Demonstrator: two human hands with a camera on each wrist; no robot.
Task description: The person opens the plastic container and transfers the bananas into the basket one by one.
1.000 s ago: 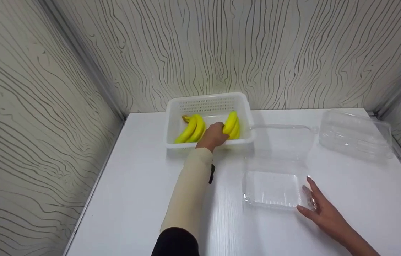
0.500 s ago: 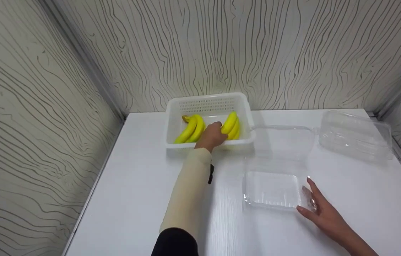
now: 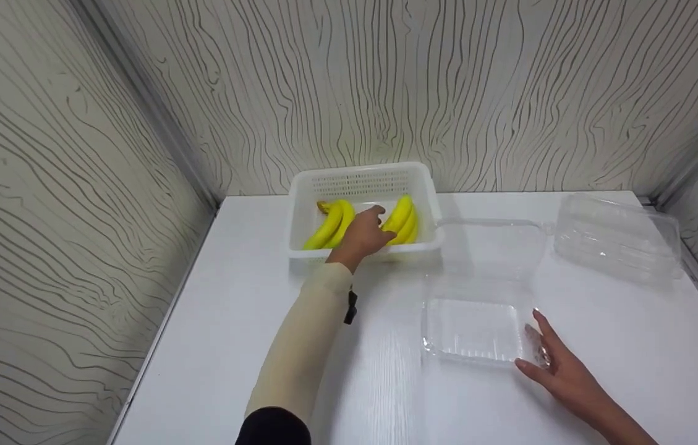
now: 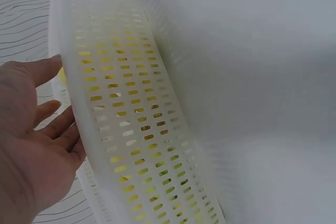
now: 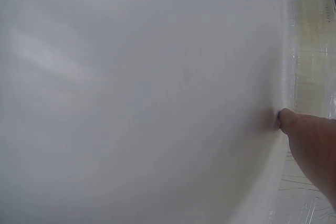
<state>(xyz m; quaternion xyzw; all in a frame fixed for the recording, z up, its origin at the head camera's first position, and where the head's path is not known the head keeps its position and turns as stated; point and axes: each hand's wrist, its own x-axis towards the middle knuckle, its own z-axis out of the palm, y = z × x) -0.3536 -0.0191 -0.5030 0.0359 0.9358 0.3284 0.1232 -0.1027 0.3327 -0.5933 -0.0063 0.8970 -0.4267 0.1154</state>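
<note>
Since the earlier frame the left hand (image 3: 364, 233) had lifted off the right bananas (image 3: 404, 220) in the basket (image 3: 423, 179), fingers loosely spread, holding nothing. The right hand (image 3: 556, 364), fingers straight, touched the near clear box (image 3: 475, 327). A weak grip could drop the bananas.

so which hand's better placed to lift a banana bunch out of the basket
Left. The left hand is already inside the white basket, between the two banana bunches. The right hand rests flat beside the open clear container, far from the basket.
</note>
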